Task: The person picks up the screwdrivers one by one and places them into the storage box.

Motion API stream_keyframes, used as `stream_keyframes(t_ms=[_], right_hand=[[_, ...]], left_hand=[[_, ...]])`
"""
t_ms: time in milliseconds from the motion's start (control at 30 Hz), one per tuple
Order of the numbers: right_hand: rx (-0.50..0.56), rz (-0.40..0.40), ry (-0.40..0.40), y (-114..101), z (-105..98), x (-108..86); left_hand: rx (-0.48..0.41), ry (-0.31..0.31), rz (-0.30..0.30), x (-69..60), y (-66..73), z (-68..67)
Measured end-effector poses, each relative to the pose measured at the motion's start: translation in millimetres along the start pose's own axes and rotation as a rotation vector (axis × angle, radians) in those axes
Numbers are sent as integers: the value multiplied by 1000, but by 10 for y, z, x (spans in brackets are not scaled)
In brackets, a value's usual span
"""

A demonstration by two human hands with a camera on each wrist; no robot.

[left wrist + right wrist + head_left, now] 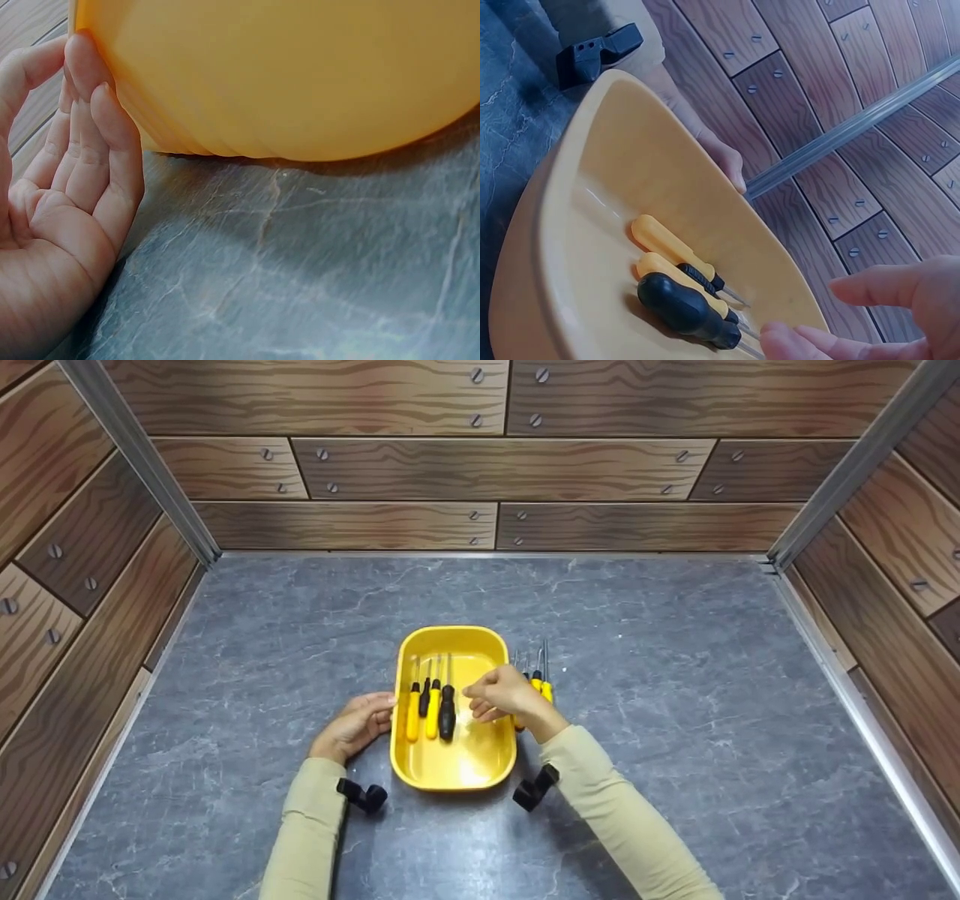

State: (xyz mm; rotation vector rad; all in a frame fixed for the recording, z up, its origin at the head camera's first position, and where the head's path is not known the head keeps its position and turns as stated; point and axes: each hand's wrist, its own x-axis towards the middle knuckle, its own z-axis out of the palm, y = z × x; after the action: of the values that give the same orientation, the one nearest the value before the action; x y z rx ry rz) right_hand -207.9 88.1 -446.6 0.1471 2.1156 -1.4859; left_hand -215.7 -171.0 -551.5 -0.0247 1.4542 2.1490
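Note:
A yellow tray (454, 769) stands on the table. Inside, toward its left, lie a black screwdriver (447, 712), two yellow-handled screwdrivers (433, 720) and a thinner black-handled one (424, 699), side by side with shafts pointing away. My left hand (358, 726) touches the tray's left side; in the left wrist view its fingertips (85, 64) rest against the outer wall near the rim. Over the tray's right half hovers my right hand (501, 692), fingers loosely bent and nothing between thumb and fingers. More tools with yellow handles (547, 690) lie right of the tray, partly hidden by that hand.
Wood-patterned panels (495, 469) enclose the grey marbled tabletop (675, 675) at the back and both sides. Metal strips (862, 712) run along its edges. A black camera mount (364, 795) sits on each wrist.

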Motion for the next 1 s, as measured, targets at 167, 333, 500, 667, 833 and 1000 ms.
stream_keyframes(t_ms=[167,333,500,667,833,1000], right_hand=[[14,-7,10,31,-36,4],[1,-7,13,33,-68,-9],[11,-14,10,47,-114,-22],[45,-14,6,79,-180,-32],[72,-30,4,109,-245,-27],[72,-41,10,112,-290,-45]], left_hand=[[-5,-4,1,4,-9,-2],[-2,-11,9,-1,-8,1],[-3,-10,4,6,-15,8],[-9,-3,-3,7,-18,18],[-11,-14,4,-1,-13,8],[-8,-18,8,-5,-5,-1]])
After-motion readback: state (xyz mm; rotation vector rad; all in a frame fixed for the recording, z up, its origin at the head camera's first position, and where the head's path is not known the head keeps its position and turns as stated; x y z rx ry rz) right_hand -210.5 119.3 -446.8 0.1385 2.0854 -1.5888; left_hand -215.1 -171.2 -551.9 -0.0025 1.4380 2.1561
